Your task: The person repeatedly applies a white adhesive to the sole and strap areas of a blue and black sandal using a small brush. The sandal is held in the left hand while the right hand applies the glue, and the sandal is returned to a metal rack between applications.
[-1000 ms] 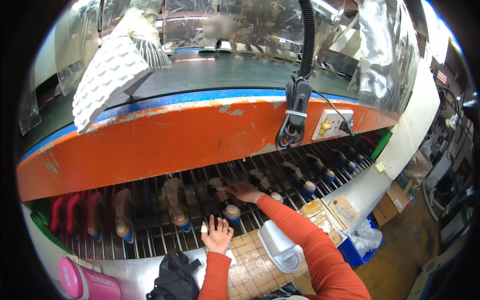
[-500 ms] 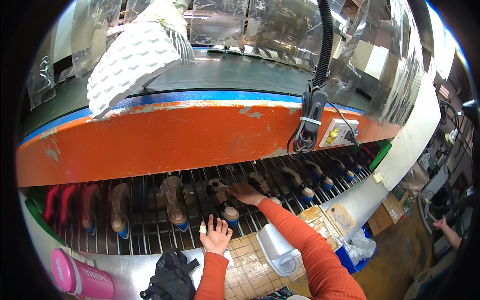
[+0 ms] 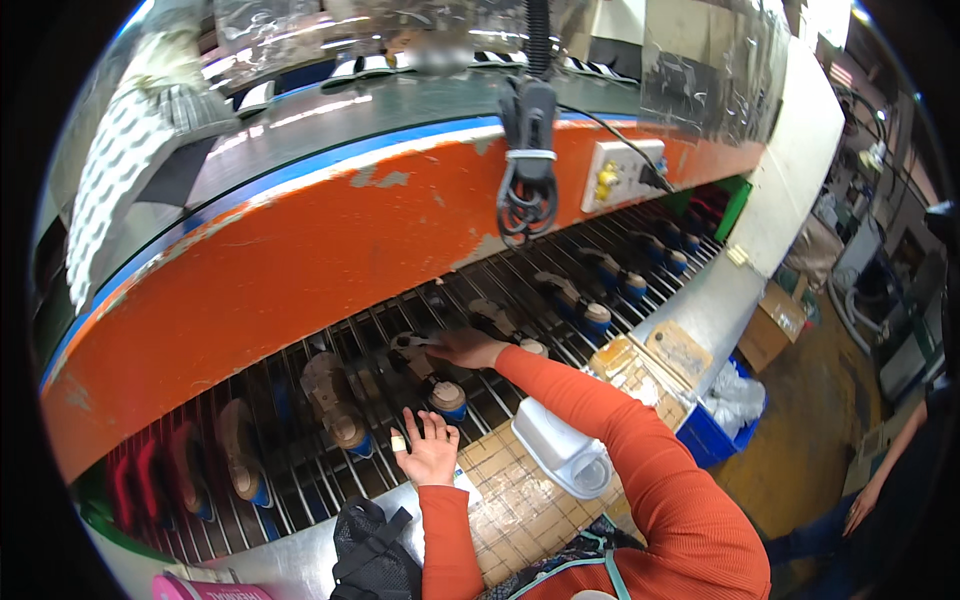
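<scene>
Left hand palm up, fingers apart, shoe just ahead; right hand at that shoe, grip unclear.

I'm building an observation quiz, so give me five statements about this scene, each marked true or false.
1. The left hand is open, palm up, with a pale wrap on its thumb. True.

2. The blue bin holds whitish plastic. True.

3. The right hand grips the blue bin. False: the right hand is by a shoe-shaped piece on the metal rods.

4. The panel above the rods is green. False: the panel is orange.

5. The white container is left of the black bag. False: the container is to its right.
</scene>
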`<state>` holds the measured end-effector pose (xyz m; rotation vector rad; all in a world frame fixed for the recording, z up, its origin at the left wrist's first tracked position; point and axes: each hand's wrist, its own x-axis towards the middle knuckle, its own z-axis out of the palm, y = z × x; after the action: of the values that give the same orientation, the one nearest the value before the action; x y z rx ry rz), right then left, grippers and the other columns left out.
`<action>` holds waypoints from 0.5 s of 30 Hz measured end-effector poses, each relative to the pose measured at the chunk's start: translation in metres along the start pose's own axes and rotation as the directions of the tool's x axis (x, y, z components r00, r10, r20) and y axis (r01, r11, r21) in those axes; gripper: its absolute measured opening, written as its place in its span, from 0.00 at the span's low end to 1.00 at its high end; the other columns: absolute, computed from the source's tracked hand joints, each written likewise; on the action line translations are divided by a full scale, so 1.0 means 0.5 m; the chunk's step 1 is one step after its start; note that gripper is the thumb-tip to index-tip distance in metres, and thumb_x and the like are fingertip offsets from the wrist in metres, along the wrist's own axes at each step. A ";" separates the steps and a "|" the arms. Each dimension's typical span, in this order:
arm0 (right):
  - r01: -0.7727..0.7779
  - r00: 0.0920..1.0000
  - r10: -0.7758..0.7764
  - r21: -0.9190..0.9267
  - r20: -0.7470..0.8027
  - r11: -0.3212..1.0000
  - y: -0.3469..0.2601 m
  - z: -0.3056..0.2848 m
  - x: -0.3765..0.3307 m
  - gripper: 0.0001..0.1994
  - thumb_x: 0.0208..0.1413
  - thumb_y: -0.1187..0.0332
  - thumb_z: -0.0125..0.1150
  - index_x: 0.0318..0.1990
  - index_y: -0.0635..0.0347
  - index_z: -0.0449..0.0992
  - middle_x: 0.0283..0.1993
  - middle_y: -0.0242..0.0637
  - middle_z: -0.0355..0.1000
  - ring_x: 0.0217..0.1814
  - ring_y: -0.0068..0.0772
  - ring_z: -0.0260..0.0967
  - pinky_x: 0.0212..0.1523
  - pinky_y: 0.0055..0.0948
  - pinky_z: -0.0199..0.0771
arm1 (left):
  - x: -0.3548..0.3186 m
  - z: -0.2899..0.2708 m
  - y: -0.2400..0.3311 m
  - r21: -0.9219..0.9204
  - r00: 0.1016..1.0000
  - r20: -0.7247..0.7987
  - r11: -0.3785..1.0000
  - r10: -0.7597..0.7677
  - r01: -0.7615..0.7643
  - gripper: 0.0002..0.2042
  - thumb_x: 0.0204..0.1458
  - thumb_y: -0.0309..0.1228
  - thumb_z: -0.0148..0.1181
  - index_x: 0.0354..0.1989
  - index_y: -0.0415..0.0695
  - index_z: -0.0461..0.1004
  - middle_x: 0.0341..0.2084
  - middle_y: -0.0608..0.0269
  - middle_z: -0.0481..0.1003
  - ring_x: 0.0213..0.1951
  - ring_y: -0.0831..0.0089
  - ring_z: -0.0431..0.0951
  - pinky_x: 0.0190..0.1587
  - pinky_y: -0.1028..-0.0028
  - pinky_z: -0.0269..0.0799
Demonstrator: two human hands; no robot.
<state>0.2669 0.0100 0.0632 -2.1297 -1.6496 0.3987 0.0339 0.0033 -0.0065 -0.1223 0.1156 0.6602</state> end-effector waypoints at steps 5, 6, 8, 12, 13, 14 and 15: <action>-0.001 1.000 0.001 0.033 0.005 0.999 -0.006 -0.007 -0.006 0.32 0.61 0.39 0.42 0.43 0.67 0.72 0.42 0.57 0.74 0.47 0.58 0.72 0.47 0.47 0.68 | 0.001 0.001 0.003 -0.004 1.000 0.023 1.000 -0.008 0.008 0.21 0.54 0.51 0.55 0.53 0.57 0.73 0.43 0.68 0.74 0.46 0.69 0.73 0.47 0.62 0.63; -0.011 1.000 0.011 0.026 0.018 1.000 -0.011 -0.013 -0.007 0.32 0.61 0.39 0.42 0.43 0.67 0.72 0.43 0.57 0.74 0.47 0.58 0.72 0.47 0.47 0.68 | 0.001 0.001 0.004 -0.012 1.000 0.014 1.000 -0.011 0.011 0.21 0.54 0.51 0.55 0.53 0.57 0.73 0.42 0.68 0.74 0.46 0.69 0.73 0.47 0.62 0.63; -0.018 0.999 0.017 0.030 0.033 0.999 -0.019 -0.015 -0.015 0.33 0.61 0.39 0.42 0.43 0.67 0.72 0.43 0.57 0.74 0.48 0.57 0.72 0.48 0.46 0.68 | 0.001 -0.001 0.005 -0.015 1.000 -0.003 1.000 -0.008 0.008 0.21 0.55 0.51 0.54 0.53 0.57 0.73 0.42 0.67 0.74 0.46 0.69 0.73 0.47 0.62 0.62; -0.030 1.000 0.030 0.029 0.009 0.999 -0.023 -0.024 -0.015 0.32 0.61 0.39 0.43 0.45 0.66 0.72 0.43 0.58 0.74 0.47 0.59 0.71 0.46 0.47 0.68 | 0.009 0.001 0.002 -0.011 1.000 0.016 1.000 -0.026 0.026 0.21 0.54 0.51 0.54 0.53 0.57 0.73 0.42 0.67 0.74 0.46 0.70 0.73 0.48 0.62 0.61; -0.051 0.999 0.051 0.021 0.017 0.998 -0.023 -0.024 -0.015 0.31 0.61 0.40 0.44 0.46 0.65 0.72 0.42 0.58 0.74 0.47 0.60 0.71 0.45 0.48 0.68 | 0.008 0.001 0.003 -0.002 1.000 0.019 1.000 -0.025 0.025 0.21 0.54 0.52 0.54 0.53 0.57 0.73 0.42 0.67 0.74 0.46 0.70 0.73 0.48 0.62 0.62; -0.029 1.000 0.029 0.023 0.005 0.999 -0.022 -0.024 -0.015 0.31 0.61 0.40 0.44 0.45 0.65 0.72 0.42 0.58 0.74 0.46 0.60 0.71 0.45 0.48 0.68 | 0.008 0.002 0.003 0.005 1.000 0.022 1.000 -0.015 0.015 0.21 0.54 0.52 0.54 0.53 0.57 0.73 0.42 0.67 0.74 0.45 0.70 0.73 0.48 0.62 0.62; -0.019 1.000 0.018 0.027 0.008 0.999 -0.021 -0.023 -0.014 0.31 0.61 0.40 0.43 0.45 0.65 0.71 0.42 0.59 0.74 0.46 0.60 0.71 0.45 0.48 0.68 | 0.007 0.002 0.003 0.000 1.000 0.008 1.000 -0.020 0.020 0.20 0.55 0.52 0.54 0.52 0.58 0.73 0.42 0.67 0.74 0.45 0.70 0.73 0.47 0.62 0.62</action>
<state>0.2615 0.0040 0.0781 -2.1280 -1.6210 0.4333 0.0359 0.0066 -0.0059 -0.1204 0.1062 0.6403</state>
